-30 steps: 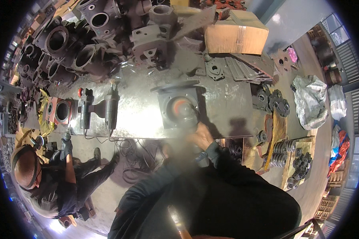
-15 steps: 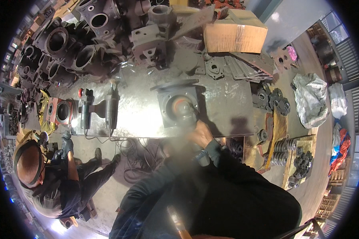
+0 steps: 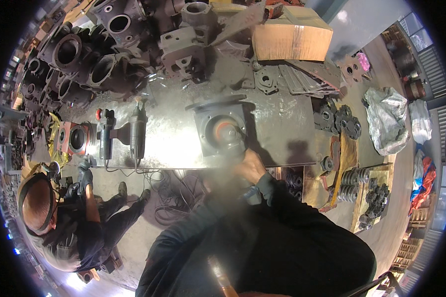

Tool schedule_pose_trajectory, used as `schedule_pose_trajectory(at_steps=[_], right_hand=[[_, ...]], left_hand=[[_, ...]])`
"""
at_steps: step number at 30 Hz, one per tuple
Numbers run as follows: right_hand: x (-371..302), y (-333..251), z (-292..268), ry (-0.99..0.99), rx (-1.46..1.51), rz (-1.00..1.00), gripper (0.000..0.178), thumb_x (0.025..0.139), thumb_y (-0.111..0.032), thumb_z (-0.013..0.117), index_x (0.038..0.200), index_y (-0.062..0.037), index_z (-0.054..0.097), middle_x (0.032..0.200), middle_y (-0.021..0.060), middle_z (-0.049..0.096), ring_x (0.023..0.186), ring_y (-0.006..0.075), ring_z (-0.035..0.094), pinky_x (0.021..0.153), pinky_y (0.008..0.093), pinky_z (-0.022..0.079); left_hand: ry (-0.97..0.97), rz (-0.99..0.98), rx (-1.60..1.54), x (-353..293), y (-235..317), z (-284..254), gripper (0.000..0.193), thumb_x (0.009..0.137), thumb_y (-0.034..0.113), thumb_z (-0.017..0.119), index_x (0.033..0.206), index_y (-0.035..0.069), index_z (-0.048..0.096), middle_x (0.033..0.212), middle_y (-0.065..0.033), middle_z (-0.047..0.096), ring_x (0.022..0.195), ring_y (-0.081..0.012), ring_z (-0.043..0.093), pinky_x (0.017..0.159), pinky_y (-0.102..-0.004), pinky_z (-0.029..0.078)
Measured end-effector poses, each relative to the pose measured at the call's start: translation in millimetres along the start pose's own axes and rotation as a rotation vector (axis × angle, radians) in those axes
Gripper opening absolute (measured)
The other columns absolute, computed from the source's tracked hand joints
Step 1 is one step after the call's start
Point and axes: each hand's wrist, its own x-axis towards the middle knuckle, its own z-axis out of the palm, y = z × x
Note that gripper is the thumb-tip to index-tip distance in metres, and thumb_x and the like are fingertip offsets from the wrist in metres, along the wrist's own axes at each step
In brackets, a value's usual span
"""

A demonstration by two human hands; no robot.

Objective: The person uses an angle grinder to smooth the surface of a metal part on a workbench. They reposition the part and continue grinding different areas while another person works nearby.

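Observation:
A dark cast metal housing [image 3: 203,121] with a square flange and a round bore stands near the front edge of the metal table. My right hand [image 3: 251,167] is closed around the body of a power grinder [image 3: 231,136], whose head and reddish disc sit at the bore. My left forearm comes in from the lower left toward the same tool. A hazy smear covers my left hand, so its fingers do not show. Left of the housing, two corded hand power tools [image 3: 138,132] lie side by side on the table.
Dark castings [image 3: 104,69] crowd the back left. A cardboard box [image 3: 292,42] and flat metal plates [image 3: 307,81] are at the back right. Cables [image 3: 176,198] coil below the table's front edge. A co-worker [image 3: 59,222] sits at the left, gloved hands on a part.
The grinder and my right hand stay at the housing's bore with hardly any shift. The whole view has moved slightly. The co-worker's hands have shifted a little.

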Motion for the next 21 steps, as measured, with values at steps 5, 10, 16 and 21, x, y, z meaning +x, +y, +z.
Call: schedule_pose_trajectory(at_steps=[5,10,16,21], right_hand=[[4.6,28.4,6.4,0.013,-0.054,0.037,0.046,0.069,-0.012,0.082,0.11,0.0038,0.069,0.096,0.0153,0.075,0.089,0.0228,0.07,0.08,0.0365,0.055],[4.6,44.5,9.3,-0.086,0.128,-0.2,0.04,0.074,-0.004,0.076,0.113,-0.0005,0.069,0.094,0.0072,0.073,0.086,0.0162,0.067,0.079,0.0331,0.054],[2.7,50.7,3.9,-0.158,0.05,-0.309,0.037,0.076,-0.004,0.074,0.113,-0.0025,0.069,0.091,0.0044,0.071,0.082,0.0157,0.066,0.077,0.0337,0.054],[-1.9,53.4,4.7,0.108,-0.481,-0.725,0.043,0.073,-0.013,0.08,0.113,-0.0012,0.067,0.092,0.0103,0.071,0.087,0.0237,0.068,0.079,0.0387,0.054]], left_hand=[[0.104,0.014,0.379,-14.4,48.4,58.0,0.049,0.084,0.023,0.071,0.125,-0.001,0.059,0.113,-0.0184,0.067,0.107,-0.0294,0.066,0.095,-0.0397,0.053],[0.143,0.012,0.679,-15.3,83.7,98.6,0.043,0.087,0.022,0.072,0.122,0.001,0.061,0.11,-0.0154,0.068,0.103,-0.0262,0.067,0.09,-0.038,0.054],[0.184,0.01,0.827,-14.8,108.9,121.5,0.036,0.089,0.02,0.074,0.119,0.003,0.064,0.106,-0.0117,0.07,0.099,-0.0222,0.068,0.085,-0.0359,0.056],[0.211,-0.013,0.886,-17.6,117.6,127.5,0.03,0.091,0.018,0.075,0.116,0.005,0.066,0.103,-0.0087,0.072,0.095,-0.0189,0.07,0.081,-0.0342,0.057]])
